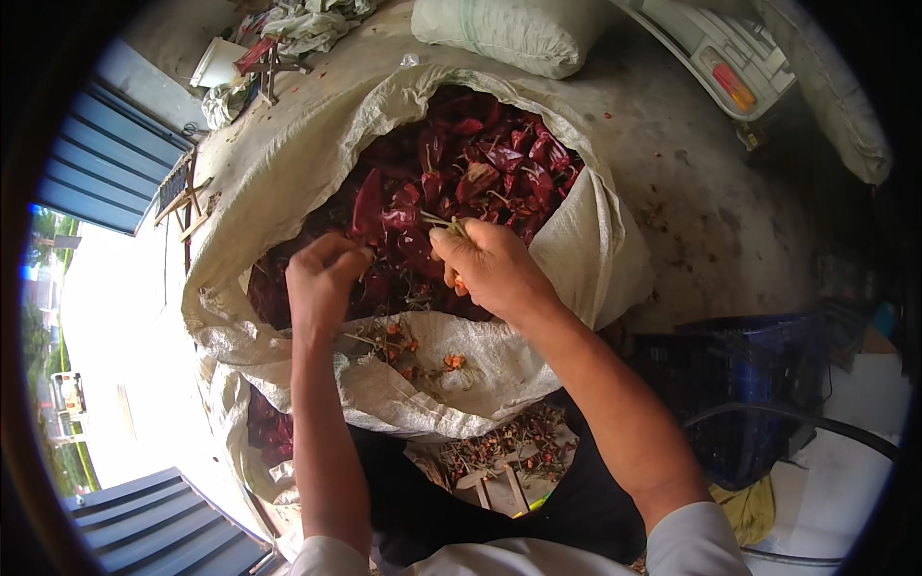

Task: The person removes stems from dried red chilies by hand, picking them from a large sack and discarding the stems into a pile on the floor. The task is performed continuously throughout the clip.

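Note:
A large white woven sack [288, 169] lies wide open in front of me, filled with dried red chili peppers [479, 180]. My right hand [482, 259] is closed around several thin pale chili stems [455, 225] above the peppers, with an orange bit at its lower fingers. To its left, my left hand [328, 270] has its fingers bent together over the peppers; something small and pale shows at the fingertips, too blurred to name. On the sack's folded near edge [497, 360] lie loose stems and orange pepper scraps [454, 362].
Stem debris [504, 446] covers the floor between my legs. A second sack's peppers [270, 428] show at lower left. A full white sack [504, 32] lies beyond. A dark blue plastic crate [756, 389] stands right, a wooden stool [189, 198] left, a vehicle's tail light [727, 79] upper right.

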Available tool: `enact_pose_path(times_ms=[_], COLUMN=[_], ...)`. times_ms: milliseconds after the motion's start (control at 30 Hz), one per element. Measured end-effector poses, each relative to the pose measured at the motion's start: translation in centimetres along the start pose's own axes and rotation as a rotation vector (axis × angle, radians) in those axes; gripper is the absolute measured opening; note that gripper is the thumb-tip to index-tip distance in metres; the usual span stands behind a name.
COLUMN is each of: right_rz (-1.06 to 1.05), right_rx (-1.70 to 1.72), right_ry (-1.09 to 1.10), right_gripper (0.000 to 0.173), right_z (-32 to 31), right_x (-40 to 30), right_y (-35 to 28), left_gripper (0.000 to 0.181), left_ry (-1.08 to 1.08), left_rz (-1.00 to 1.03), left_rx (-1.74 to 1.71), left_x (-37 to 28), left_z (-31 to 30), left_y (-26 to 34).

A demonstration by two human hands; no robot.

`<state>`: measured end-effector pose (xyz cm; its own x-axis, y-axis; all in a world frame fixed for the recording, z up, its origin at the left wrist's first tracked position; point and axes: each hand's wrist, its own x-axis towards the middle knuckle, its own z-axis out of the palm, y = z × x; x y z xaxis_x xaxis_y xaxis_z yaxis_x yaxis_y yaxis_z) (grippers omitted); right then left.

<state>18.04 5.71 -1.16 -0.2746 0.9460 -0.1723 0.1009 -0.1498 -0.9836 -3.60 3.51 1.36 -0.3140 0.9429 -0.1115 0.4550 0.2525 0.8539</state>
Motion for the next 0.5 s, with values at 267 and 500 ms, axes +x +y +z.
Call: enact_pose_path(times_ms=[267,500], right_rz=[-0.129,-0.114], right_rx=[-0.073,-0.126], right_ry=[-0.018,-0.215], right_gripper=[0.041,0.03], right_z=[1.3,0.2], right_x=[-0.3,-0.6], right_y=[0.7,-0.8], left_gripper=[0.015,0.032], left_ry=[-0.171,-0.007], left_rz=[0.329,0.664], left_rx=[0.052,0.088], left_x=[-4.8,-4.4], left_z=[3.6,1.6], left_y=[1.5,2.4])
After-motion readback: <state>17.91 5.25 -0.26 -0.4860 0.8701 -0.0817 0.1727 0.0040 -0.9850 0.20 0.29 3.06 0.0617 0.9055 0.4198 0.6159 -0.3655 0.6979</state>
